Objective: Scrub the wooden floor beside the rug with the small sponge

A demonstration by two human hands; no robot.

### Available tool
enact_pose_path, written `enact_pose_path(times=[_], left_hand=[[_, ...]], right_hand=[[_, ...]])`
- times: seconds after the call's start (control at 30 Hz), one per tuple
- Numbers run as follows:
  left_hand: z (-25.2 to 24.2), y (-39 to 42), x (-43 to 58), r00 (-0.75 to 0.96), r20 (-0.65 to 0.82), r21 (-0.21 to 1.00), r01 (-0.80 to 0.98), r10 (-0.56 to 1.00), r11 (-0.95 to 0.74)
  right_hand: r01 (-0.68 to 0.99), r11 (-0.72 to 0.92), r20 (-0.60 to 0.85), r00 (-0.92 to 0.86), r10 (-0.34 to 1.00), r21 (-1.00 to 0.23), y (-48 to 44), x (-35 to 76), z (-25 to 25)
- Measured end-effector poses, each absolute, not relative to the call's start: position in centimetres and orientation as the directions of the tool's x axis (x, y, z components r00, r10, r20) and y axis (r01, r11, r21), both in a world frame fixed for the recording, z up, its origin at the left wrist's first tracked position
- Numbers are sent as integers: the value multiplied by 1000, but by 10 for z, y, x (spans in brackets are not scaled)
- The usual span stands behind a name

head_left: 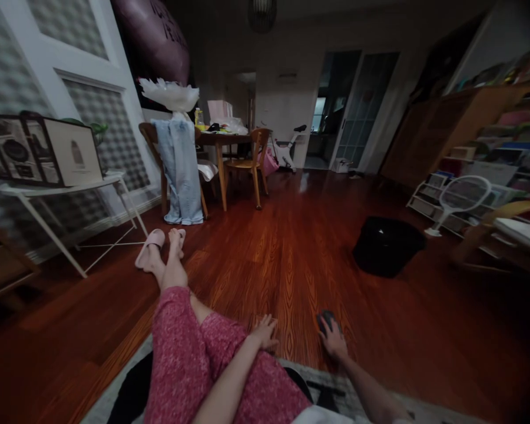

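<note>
My right hand (334, 340) lies over a dark computer mouse (325, 320) on the wooden floor, its fingers curved on top. Part of the mouse is hidden beneath the fingers. To the left, my left hand (265, 333) rests at the edge of my leg in pink trousers (176, 347), fingers spread and holding nothing. My legs stretch forward, with pink slippers (151, 246) on the feet.
A black bin (386, 246) stands on the floor ahead to the right, near a white racket-shaped object (466, 194). At the left is a white side table (66, 187). Farther back are jeans (179, 171) on a chair and a wooden dining chair (247, 166). A patterned rug (335, 383) lies beneath me.
</note>
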State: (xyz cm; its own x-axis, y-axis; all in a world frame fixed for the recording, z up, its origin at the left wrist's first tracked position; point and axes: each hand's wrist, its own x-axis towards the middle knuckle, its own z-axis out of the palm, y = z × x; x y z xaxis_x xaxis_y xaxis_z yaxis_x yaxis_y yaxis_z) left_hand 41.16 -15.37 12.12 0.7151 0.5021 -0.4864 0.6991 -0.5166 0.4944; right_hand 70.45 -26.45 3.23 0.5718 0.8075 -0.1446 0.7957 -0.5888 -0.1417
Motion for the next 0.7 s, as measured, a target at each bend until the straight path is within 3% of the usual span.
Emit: enact_pose_path(times=[0.1,0.23,0.37,0.57,0.7], left_hand=[[125,-154,412,720,-476,504,694,505,-515],[126,-154,416,722,-494,505,692,485,-516],[124,-154,415,720,-515,498,692,464,-522],[125,-156,415,715,-537,495,696,447,-520],[127,-157,415,709,-540,490,703,454,-516]], right_hand=[[692,-710,-100,703,704,-132,-305,732,11],[651,-743,2,752,659,-155,-347,727,-16],[630,-762,2,771,637,-154,-343,690,-20],[842,-497,-8,507,862,-211,-295,629,-9],[906,-342,-5,352,936,-249,-270,620,0]])
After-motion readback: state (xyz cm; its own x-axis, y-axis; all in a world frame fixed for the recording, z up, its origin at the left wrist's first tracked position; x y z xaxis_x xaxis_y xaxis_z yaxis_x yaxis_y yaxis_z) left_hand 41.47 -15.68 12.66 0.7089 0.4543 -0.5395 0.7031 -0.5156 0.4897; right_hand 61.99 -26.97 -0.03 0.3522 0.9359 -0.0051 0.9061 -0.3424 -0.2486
